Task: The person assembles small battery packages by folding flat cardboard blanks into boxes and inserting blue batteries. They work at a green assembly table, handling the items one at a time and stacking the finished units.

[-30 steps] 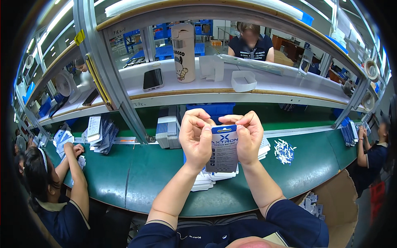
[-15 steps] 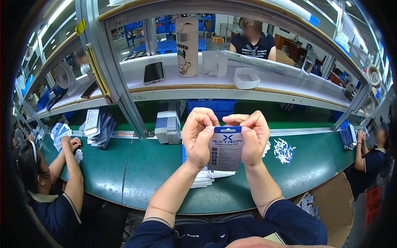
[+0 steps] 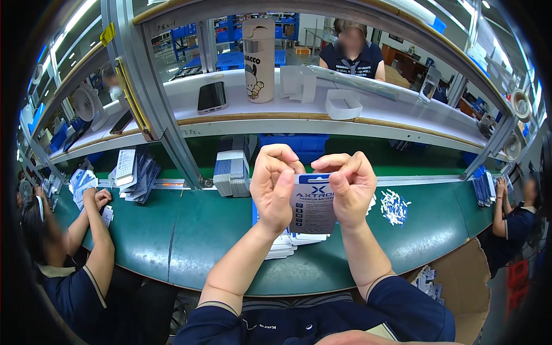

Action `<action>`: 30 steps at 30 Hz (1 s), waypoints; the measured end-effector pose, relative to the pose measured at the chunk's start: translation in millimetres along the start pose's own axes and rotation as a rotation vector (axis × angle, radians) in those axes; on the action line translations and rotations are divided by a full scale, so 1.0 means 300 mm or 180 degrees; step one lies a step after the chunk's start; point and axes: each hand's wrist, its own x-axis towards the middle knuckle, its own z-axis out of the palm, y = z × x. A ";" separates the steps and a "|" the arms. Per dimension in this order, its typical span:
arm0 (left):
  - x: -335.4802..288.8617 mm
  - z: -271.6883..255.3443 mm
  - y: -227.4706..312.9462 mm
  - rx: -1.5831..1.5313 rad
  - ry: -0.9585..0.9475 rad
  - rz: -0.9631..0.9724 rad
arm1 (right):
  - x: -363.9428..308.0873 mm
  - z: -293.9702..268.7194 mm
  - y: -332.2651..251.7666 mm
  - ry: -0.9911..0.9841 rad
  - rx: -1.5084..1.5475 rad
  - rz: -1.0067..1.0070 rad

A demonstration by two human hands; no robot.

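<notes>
A flat grey and blue battery package (image 3: 314,210), with a hang slot in its blue top strip, is held upright in front of me. My right hand (image 3: 353,187) grips its right side, the thumb pressed on the front near the top corner. Along the left edge, my left hand (image 3: 273,190) is curled round the package, its thumb raised beside the top corner. Fingertips of both hands are bent behind the top strip and partly hidden. Below the package lies a pile of white flat packages (image 3: 282,247), partly covered by my hands.
Small white and blue pieces (image 3: 395,207) lie heaped on the green table (image 3: 213,241). Stacked packages (image 3: 232,175) and a blue bin (image 3: 293,144) stand behind. A shelf holds a phone (image 3: 212,96) and a bottle (image 3: 259,63). A cardboard box (image 3: 460,282) stands lower right; co-workers sit around.
My left thumb has lifted from the package's top corner. My right thumb has slid inward over the front, and the package has tilted slightly.
</notes>
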 end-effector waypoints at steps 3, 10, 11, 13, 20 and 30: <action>0.000 -0.001 -0.009 0.0094 -0.0032 0.0224 | 0.004 -0.003 0.013 0.0085 0.0214 0.0105; -0.010 0.013 0.029 -0.0161 0.0289 -0.0334 | 0.007 -0.004 0.003 0.0195 0.0068 0.0174; -0.012 0.012 0.031 -0.0167 0.0310 -0.0313 | 0.006 -0.005 0.001 0.0222 0.0038 0.0190; -0.016 0.018 0.044 0.0174 0.0273 -0.0180 | 0.003 -0.008 0.001 0.0215 -0.0013 0.0156; -0.008 0.016 0.040 0.0541 0.0062 0.0546 | 0.002 -0.013 -0.005 0.0176 -0.0045 0.0218; -0.015 0.026 0.007 0.0664 -0.0084 0.0277 | 0.009 -0.028 -0.001 0.0143 -0.0107 0.0266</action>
